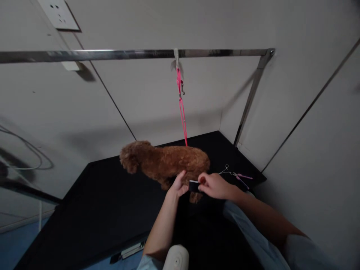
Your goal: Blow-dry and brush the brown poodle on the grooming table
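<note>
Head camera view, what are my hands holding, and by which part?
Your right hand grips a small dark rectangular item by its right end; whether your left hand holds anything cannot be told.

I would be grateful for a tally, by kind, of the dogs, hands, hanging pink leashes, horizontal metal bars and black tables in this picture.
Dog: 1
Hands: 2 (left hand, right hand)
Pink leash: 1
Horizontal metal bar: 1
Black table: 1
Total: 6
</note>
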`<state>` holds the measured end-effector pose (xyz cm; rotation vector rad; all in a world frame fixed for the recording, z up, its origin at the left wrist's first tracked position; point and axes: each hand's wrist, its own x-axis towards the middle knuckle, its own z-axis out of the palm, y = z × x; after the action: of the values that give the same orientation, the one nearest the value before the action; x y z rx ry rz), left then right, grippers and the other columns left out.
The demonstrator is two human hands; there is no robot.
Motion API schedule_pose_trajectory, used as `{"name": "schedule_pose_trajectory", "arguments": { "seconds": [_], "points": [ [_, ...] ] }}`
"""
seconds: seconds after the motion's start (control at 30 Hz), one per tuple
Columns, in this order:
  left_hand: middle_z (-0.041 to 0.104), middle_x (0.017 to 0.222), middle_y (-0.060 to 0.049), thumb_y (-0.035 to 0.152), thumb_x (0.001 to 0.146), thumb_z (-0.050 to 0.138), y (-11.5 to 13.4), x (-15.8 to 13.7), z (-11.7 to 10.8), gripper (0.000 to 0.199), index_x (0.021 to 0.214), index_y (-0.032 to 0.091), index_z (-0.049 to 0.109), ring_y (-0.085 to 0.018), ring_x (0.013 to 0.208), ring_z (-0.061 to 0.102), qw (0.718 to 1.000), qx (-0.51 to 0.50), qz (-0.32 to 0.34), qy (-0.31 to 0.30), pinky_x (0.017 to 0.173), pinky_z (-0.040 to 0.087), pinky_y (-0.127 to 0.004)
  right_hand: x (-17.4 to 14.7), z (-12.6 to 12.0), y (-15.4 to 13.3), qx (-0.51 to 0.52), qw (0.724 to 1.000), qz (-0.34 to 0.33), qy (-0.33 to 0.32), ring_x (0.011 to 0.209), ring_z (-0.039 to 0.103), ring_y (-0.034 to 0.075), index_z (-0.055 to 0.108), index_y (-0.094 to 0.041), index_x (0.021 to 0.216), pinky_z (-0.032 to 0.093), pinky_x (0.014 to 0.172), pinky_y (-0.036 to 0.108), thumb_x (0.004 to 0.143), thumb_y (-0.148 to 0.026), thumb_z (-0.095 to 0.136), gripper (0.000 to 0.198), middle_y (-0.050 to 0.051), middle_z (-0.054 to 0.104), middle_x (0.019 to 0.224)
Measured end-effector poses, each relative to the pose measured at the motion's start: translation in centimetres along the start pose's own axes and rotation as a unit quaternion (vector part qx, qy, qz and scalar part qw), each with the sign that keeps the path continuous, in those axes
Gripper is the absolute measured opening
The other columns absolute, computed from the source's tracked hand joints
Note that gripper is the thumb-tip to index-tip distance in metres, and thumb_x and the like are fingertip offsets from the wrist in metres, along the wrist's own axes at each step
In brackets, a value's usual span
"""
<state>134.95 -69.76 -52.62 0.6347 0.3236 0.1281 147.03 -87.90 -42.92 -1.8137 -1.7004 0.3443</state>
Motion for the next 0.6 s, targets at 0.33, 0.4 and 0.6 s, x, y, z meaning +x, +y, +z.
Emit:
{"name": "schedule_pose_trajectory", "arguments": {
  "seconds": [0.33, 0.4, 0.6],
  "points": [
    [0.073, 0.082, -0.016, 0.057, 0.084, 0.055, -0.2, -0.9, -0.1, 0.051, 0.094, 0.009, 0.069, -0.026, 0.074, 0.071, 1.0, -0.006, -0.002, -0.012, 0.061, 0.055, -0.032, 4.2, -2.1, -2.9, -0.087, 0.994, -0.062, -0.009, 0.075, 0.069, 0.019, 0.06, -0.018, 0.099, 0.045, 0.068, 0.026, 0.085, -0.023, 0.061, 0.016, 0.005, 0.072, 0.083],
    [0.073, 0.082, -0.016, 0.058, 0.085, 0.053, -0.2, -1.0, -0.2, 0.052, 0.099, 0.01, 0.068, -0.027, 0.075, 0.071, 1.0, -0.007, -0.002, -0.02, 0.059, 0.054, -0.031, 4.6, -2.3, -3.3, -0.093, 0.993, -0.072, 0.019, 0.081, 0.069, 0.019, 0.06, -0.018, 0.102, 0.045, 0.072, 0.026, 0.087, -0.023, 0.058, 0.016, 0.006, 0.072, 0.09],
    [0.072, 0.072, -0.012, 0.062, 0.086, 0.048, 0.0, -1.4, -0.1, 0.057, 0.093, 0.01, 0.07, -0.024, 0.066, 0.07, 0.999, -0.032, -0.011, 0.008, 0.063, 0.054, -0.031, 4.7, -1.7, -3.8, -0.127, 0.989, -0.045, -0.062, 0.071, 0.068, 0.019, 0.06, -0.016, 0.102, 0.042, 0.062, 0.025, 0.086, -0.028, 0.061, 0.02, 0.006, 0.073, 0.08]
  ]
}}
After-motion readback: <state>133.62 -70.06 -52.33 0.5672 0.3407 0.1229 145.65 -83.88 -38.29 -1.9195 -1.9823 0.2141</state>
